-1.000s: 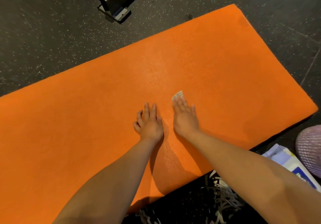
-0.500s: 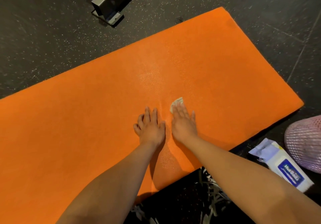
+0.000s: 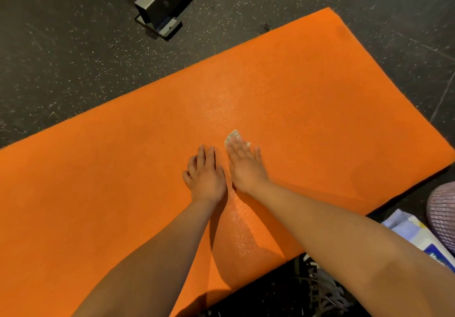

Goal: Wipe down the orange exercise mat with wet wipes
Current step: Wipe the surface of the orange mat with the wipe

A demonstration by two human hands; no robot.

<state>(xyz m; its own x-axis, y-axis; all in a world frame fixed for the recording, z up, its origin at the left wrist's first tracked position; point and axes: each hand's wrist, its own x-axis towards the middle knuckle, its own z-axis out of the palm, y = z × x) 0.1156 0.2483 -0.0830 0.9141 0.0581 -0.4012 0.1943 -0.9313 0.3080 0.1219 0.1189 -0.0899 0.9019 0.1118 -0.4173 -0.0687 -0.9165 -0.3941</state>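
pack: wet wipes pack [image 3: 416, 230] on floor, off orange exercise mat [image 3: 332, 120] near edge.
left hand [image 3: 206, 175]: flat on mat, fingers relaxed, empty; use as brace.
right hand [image 3: 246, 166]: straight fingers press wet wipe [image 3: 232, 136] mid-mat.
stroke: probably best as long overlapping passes toward far edge, even pressure.

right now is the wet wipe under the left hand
No, the wet wipe pokes out from under the fingers of the right hand, while the left hand rests bare on the orange mat beside it.

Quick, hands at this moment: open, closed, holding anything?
Left hand: open, resting on the orange mat, holding nothing.
Right hand: open, flat fingers pressing the wet wipe onto the mat.
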